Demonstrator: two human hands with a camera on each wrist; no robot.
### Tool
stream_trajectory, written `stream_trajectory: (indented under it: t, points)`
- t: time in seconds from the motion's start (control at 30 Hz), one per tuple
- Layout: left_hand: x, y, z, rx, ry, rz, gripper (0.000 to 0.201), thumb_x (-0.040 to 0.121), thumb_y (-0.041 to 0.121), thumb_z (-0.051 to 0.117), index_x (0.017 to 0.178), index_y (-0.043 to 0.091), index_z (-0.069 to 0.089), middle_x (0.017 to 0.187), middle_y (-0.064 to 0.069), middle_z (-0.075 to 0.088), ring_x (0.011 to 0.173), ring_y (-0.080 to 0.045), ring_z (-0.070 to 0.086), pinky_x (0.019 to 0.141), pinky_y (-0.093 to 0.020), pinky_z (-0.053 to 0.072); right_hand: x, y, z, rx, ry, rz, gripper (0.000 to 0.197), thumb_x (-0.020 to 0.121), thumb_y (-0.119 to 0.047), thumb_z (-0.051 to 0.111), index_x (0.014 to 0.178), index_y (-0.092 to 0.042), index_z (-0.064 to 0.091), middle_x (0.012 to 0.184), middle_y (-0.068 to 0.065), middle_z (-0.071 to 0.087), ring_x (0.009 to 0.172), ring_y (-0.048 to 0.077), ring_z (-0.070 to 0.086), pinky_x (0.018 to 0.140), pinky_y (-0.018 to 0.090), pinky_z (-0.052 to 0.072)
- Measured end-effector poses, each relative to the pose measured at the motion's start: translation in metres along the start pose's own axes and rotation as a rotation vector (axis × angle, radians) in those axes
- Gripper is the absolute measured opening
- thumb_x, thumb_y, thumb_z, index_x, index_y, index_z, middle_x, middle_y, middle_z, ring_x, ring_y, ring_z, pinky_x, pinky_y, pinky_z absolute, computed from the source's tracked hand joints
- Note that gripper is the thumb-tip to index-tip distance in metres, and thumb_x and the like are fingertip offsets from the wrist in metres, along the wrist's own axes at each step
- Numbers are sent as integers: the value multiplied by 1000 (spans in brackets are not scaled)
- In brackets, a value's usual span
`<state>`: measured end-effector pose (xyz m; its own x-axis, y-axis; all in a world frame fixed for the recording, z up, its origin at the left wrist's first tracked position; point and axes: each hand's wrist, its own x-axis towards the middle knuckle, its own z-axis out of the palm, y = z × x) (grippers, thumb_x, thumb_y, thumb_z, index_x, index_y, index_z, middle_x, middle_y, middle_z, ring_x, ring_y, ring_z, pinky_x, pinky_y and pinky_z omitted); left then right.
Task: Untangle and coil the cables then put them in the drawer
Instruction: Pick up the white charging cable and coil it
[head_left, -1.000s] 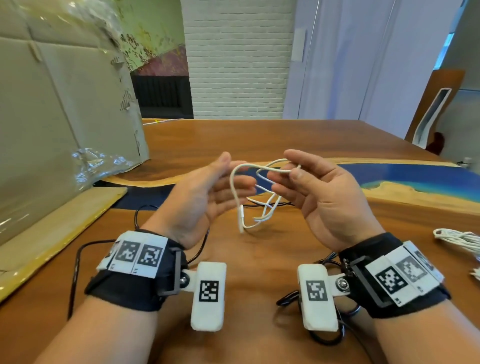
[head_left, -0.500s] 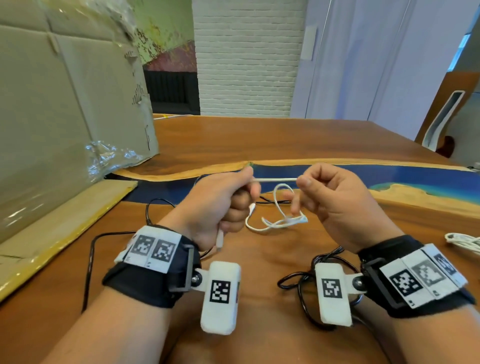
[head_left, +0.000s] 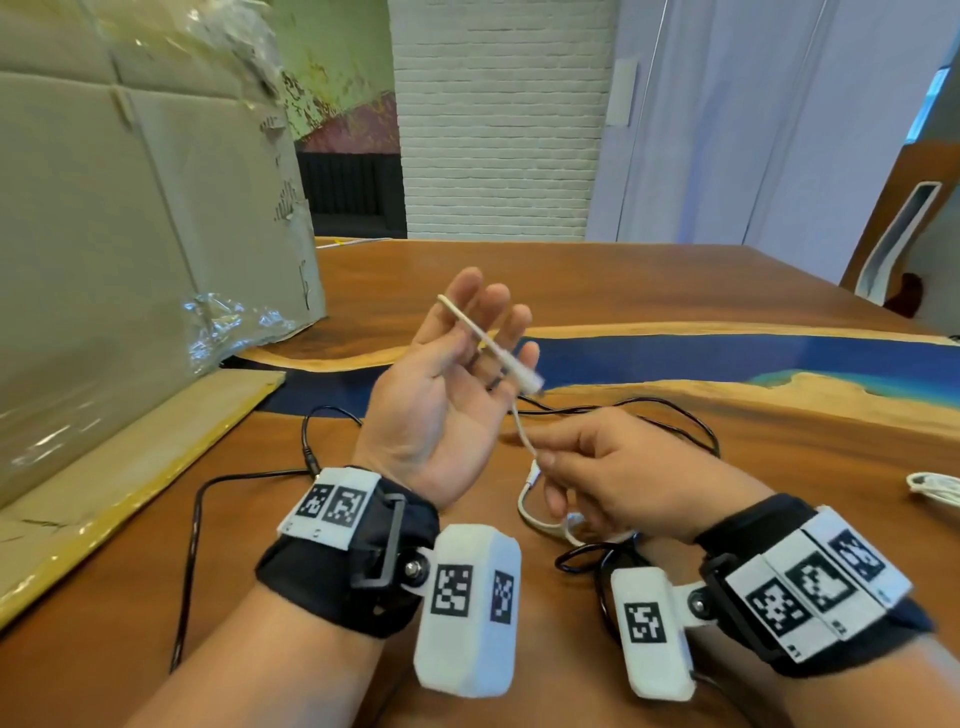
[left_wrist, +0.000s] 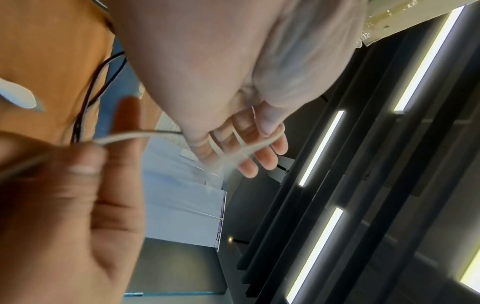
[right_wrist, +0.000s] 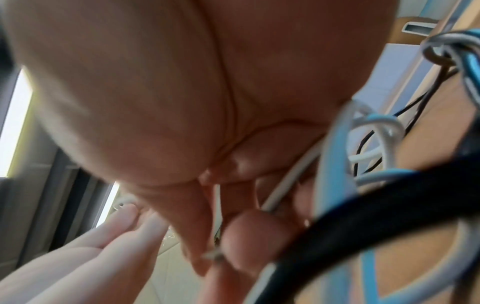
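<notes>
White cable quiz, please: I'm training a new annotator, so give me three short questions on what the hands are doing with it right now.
1. True or false: the white cable lies coiled in a drawer.
2. Which hand pinches it lower down, nearer the tabletop? A. left hand B. right hand
3. Fill in: the black cable lies on the wooden ____.

Key: 1 false; 2 B; 3 table.
</notes>
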<state>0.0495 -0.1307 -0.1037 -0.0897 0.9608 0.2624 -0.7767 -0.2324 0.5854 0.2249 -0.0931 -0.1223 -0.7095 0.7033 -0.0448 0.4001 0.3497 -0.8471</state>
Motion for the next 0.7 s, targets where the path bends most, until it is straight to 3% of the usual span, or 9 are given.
stream_trajectory:
  t: [0.07,0.17,0.23,0.3,0.37,0.43,0.5,0.57,0.7]
  points:
    - [3,4,-3,45,93,40,33,102,2,38,90,17,64,79,0,63,83,-18,70,102,-45,49,0,-2,6,-139,-63,-24,33,108,-20,48,134,-32,66,69,-1,66,56,5,54,58,17,47]
    - [5,10,-10,112,199,17,34,101,0,30,93,10,62,64,-1,46,61,-17,57,98,-43,53,3,-4,10,-217,-48,-58,30,108,-23,49,127,-35,70,65,-6,64,57,0,52,60,15,44]
    - [4,10,-10,187,216,-25,38,99,3,29,102,5,67,66,-5,51,63,-22,63,98,-45,55,4,-3,8,-220,36,-59,30,107,-24,50,123,-37,72,64,-6,62,57,2,51,59,17,43]
    - [2,8,-11,357,200,-58,41,99,8,31,107,5,71,80,-10,64,82,-31,72,98,-44,54,4,1,4,-196,139,-66,28,106,-23,52,115,-38,74,64,-6,62,59,10,51,62,25,45]
    - [1,6,-10,636,171,-77,40,102,12,35,110,7,74,96,-14,74,97,-35,74,89,-35,56,3,4,-3,-124,264,-93,28,106,-20,53,104,-35,76,62,-6,59,55,13,47,55,26,40]
    - [0,4,-9,889,84,-105,33,104,15,43,109,8,75,92,-15,76,86,-32,73,77,-29,55,2,6,-14,42,408,-122,28,106,-15,51,99,-26,76,62,-2,52,47,9,39,45,20,33]
    - [-2,4,-11,1064,-27,-180,29,104,25,52,106,10,77,70,-7,63,66,-22,59,67,-30,48,-1,5,-24,266,529,-121,27,107,-13,49,99,-19,75,64,2,46,43,7,33,39,19,27]
    - [-3,4,-13,1109,-91,-258,37,105,36,53,98,9,78,61,0,39,57,-15,38,58,-28,36,-4,6,-34,425,620,-104,26,108,-13,47,102,-16,72,64,2,45,42,8,29,36,20,24]
    - [1,8,-14,851,34,-276,42,110,36,42,82,12,63,58,5,25,47,-13,23,49,-27,30,-9,11,-47,471,721,-76,24,107,-15,49,106,-18,73,66,2,49,43,9,31,36,20,26]
